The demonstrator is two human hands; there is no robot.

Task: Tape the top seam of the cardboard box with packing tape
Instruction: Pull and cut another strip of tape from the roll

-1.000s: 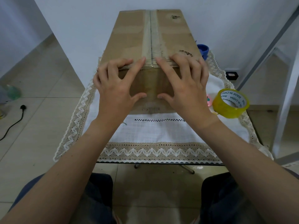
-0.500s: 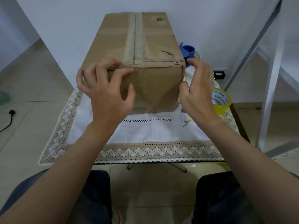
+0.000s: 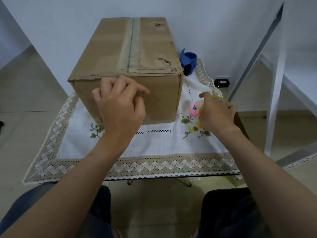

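Observation:
The brown cardboard box point(image 3: 154, 48) stands on the cloth-covered table, with a strip of clear tape point(image 3: 130, 45) running along its top seam and over the near edge. My left hand point(image 3: 120, 107) rests on the box's front face, fingers loosely curled against the cardboard and holding nothing. My right hand point(image 3: 216, 115) is to the right of the box, closed over the yellow packing tape roll point(image 3: 223, 99). Only the roll's far rim shows past my fingers.
A white embroidered cloth with a lace border point(image 3: 154, 143) covers the small table. A pink oval object point(image 3: 194, 109) lies beside the box, and a blue tape dispenser point(image 3: 188, 60) stands behind its right corner. A white metal frame point(image 3: 274, 100) rises at the right.
My right hand left the box's right side and dropped onto the tape roll. My left hand slid from the top front edge down onto the front face.

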